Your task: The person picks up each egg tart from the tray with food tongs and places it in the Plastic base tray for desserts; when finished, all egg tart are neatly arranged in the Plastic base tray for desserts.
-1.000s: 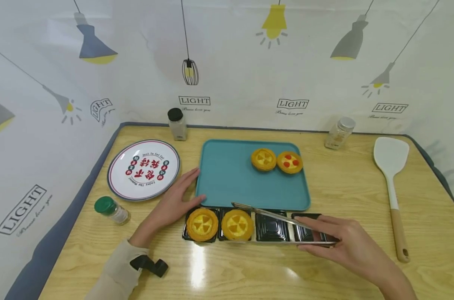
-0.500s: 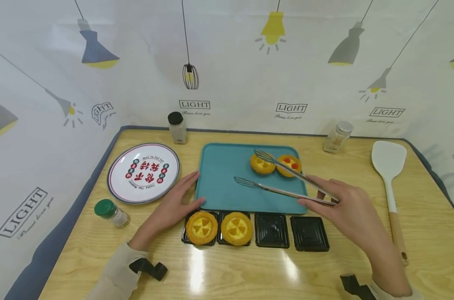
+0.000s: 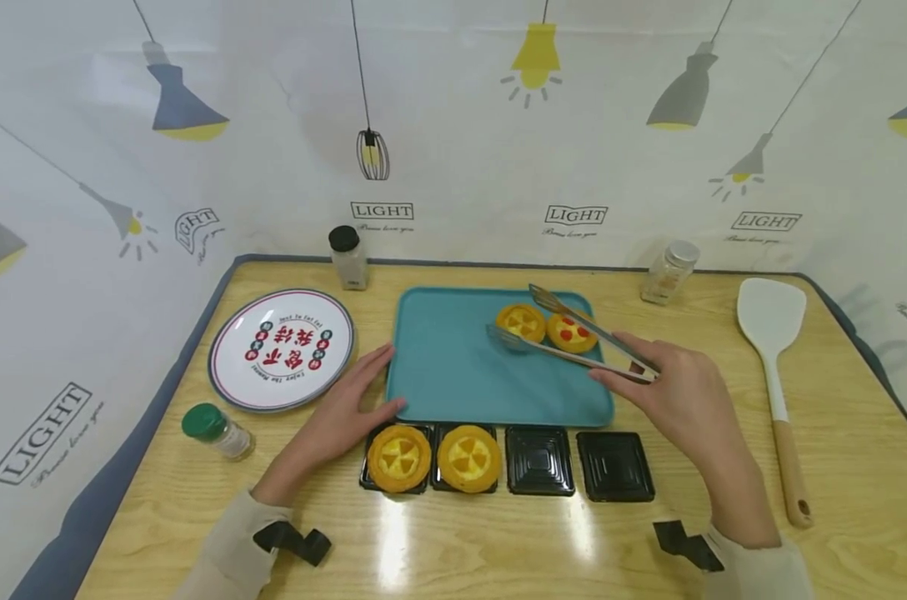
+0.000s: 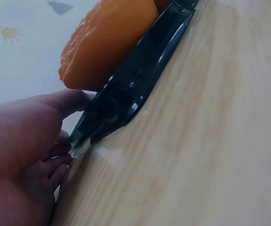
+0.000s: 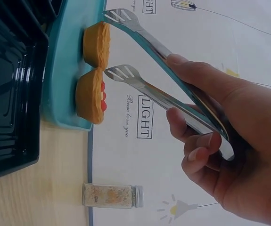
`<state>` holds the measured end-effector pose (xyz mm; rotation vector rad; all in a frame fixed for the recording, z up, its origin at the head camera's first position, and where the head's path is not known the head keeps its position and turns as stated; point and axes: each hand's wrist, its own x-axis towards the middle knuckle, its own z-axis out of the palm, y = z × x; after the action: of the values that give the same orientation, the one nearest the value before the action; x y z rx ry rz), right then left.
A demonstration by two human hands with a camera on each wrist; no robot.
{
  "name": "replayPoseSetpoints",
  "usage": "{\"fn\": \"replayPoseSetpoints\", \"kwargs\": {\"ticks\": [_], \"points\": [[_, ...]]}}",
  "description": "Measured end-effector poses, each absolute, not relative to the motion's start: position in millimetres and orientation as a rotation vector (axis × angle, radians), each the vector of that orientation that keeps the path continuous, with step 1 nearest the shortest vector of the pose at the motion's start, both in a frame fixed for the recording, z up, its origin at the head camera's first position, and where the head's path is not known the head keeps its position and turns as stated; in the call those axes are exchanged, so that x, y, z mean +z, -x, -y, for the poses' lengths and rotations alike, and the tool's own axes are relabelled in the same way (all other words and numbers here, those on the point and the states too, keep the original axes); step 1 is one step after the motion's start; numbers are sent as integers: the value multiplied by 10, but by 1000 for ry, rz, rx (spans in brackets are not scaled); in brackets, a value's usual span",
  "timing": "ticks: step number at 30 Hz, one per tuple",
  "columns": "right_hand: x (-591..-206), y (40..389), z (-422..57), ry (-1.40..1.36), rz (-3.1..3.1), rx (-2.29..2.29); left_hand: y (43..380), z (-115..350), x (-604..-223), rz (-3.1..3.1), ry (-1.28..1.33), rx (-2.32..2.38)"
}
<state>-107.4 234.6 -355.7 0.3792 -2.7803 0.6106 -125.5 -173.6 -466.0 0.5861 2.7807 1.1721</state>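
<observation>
Right hand (image 3: 682, 392) pinching tongs (image 5: 161, 97), their arms spread above the tarts.
Left hand (image 3: 352, 408), left of centre, has thumb and fingers parted at the tray (image 3: 453, 367). On the tray's upper right sit the plain tart (image 3: 521, 318) and, touching it, the red-topped tart (image 3: 572, 338). Both look light, with crumbly crusts likely to dent; best nipped gently at opposite sides, below the topping. The smooth tray may slide.

Your wood-grain table (image 3: 498, 550) carried a white plate (image 3: 282, 350) and green-lidded jar (image 3: 217, 431) at left, a black-capped jar (image 3: 348, 260) and silver-capped jar (image 3: 668, 273) farther back, a teal tray (image 3: 453, 367), four square black dishes (image 3: 539, 461) before it, and a white spatula (image 3: 776, 392) at right.
</observation>
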Motion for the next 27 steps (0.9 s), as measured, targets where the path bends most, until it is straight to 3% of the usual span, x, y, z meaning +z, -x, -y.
{"fn": "replayPoseSetpoints", "kwargs": {"ticks": [27], "points": [[-3630, 1101, -2289, -446, 2717, 573, 1252, 1744, -4670, -2787, -573, 1173]]}}
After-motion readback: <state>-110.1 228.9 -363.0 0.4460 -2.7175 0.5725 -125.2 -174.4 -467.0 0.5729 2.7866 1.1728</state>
